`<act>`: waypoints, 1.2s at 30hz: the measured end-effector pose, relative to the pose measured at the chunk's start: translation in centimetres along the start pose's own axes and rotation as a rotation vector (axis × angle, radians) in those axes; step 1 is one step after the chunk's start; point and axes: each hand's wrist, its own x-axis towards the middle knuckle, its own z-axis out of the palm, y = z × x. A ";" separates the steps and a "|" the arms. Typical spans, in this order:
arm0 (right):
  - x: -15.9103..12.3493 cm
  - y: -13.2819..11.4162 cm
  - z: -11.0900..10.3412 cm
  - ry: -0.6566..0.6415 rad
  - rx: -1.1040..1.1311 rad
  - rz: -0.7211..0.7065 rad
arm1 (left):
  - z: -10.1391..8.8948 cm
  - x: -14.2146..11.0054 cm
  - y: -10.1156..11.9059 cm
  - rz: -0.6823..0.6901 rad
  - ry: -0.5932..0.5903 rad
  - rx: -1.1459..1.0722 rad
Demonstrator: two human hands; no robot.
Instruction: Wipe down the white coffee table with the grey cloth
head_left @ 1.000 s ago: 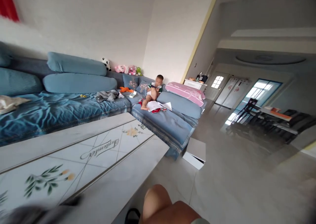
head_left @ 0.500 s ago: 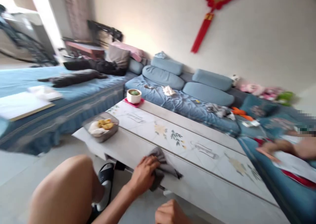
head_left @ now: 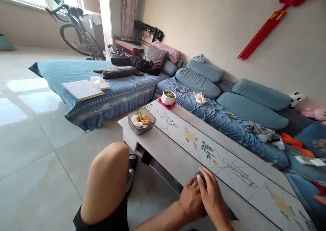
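Observation:
My left hand (head_left: 192, 197) rests at the near edge of the low table (head_left: 166, 156), its fingers curled on a grey cloth (head_left: 230, 212). My right hand (head_left: 212, 192) lies against the left one, fingers stretched out over the cloth and thumb along the left hand's knuckles. Most of the cloth is hidden under both hands; a dark corner pokes out on the right. Farther along the table, a clear plastic bin (head_left: 142, 129) holds yellow peel-like scraps and white tissue.
A potted succulent (head_left: 168, 98) stands on a red tray (head_left: 166, 105) at the table's far end. Blue sofas with cushions (head_left: 203, 70) run behind; a grey cat (head_left: 123, 72) lies there. My knee (head_left: 108, 163) is left of the table. Part of another person's hand (head_left: 320, 199) shows at right.
My right hand has come up from below and joined the left hand at the cloth. The view has swung left, so the table and hands appear farther right.

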 end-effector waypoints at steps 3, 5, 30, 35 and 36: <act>-0.2 -0.9 5.4 -0.022 -0.048 0.004 | -6.8 -3.8 -3.6 -0.168 0.094 0.061; 0.1 -4.2 10.2 -0.037 -0.032 -0.030 | -12.0 -6.2 -7.2 -0.309 0.244 0.138; 4.6 2.3 4.9 0.127 -0.388 0.336 | -15.8 -18.9 -2.8 0.207 -0.446 0.482; 2.6 -7.7 12.3 -0.046 -0.313 -0.042 | -12.1 -16.6 -2.2 0.465 -0.426 0.537; 1.1 -7.5 11.1 -0.069 -0.297 -0.096 | -11.9 -16.5 -2.5 0.517 -0.418 0.567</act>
